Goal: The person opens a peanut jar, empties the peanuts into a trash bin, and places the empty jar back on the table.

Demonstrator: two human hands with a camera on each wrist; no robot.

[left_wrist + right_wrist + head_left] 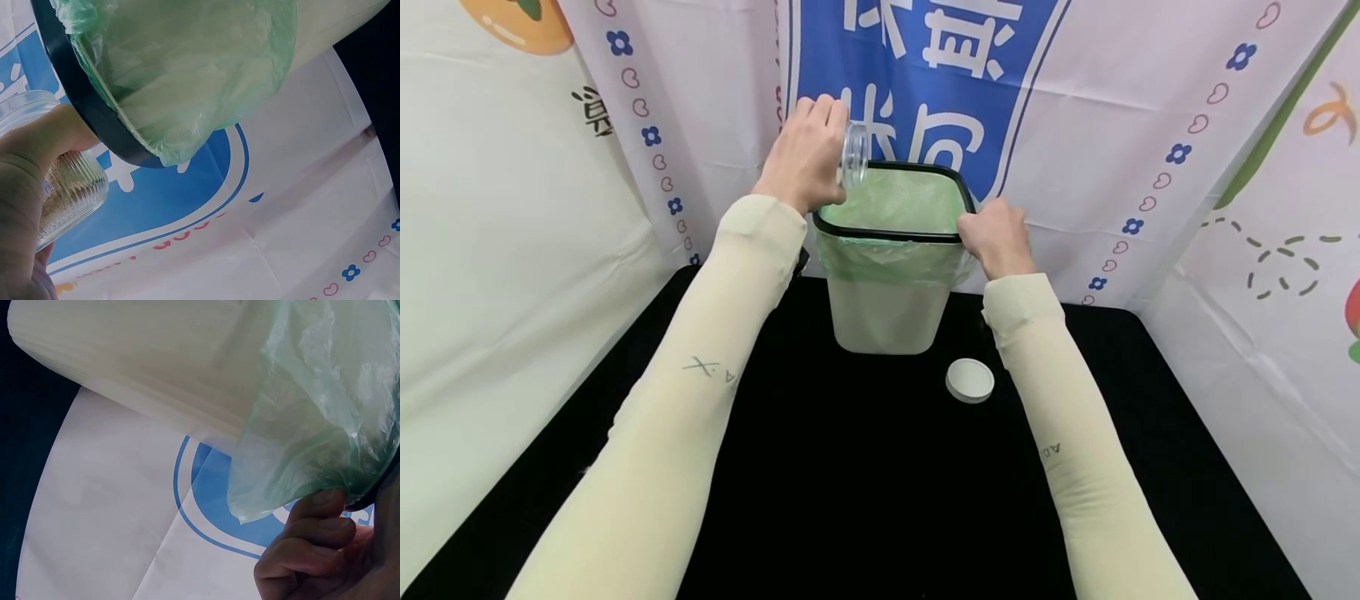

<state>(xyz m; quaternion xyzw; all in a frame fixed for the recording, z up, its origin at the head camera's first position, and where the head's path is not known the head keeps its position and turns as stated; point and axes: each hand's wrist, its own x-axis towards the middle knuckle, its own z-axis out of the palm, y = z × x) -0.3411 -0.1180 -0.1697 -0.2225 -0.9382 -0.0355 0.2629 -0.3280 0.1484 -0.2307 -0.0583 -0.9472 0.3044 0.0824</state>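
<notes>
My left hand (811,154) grips a clear ribbed jar (74,190) tipped sideways, its mouth (854,156) toward the bin's opening at the left of the rim. Brownish contents show through the jar's wall in the left wrist view. A whitish trash bin (886,312) stands upright on the table, lined with a thin green bag (895,260) folded over the outside under a black rim (891,235). At the rim's right front corner, my right hand (997,237) holds on with curled fingers (306,556) against the bag's edge. Inside the bin, its bottom is hidden.
A round white lid (970,380) lies on the black tabletop (865,467) in front of the bin, to the right. Close behind the bin hangs a printed cloth (1090,100) with a blue panel. White cloth walls (497,217) close in both sides.
</notes>
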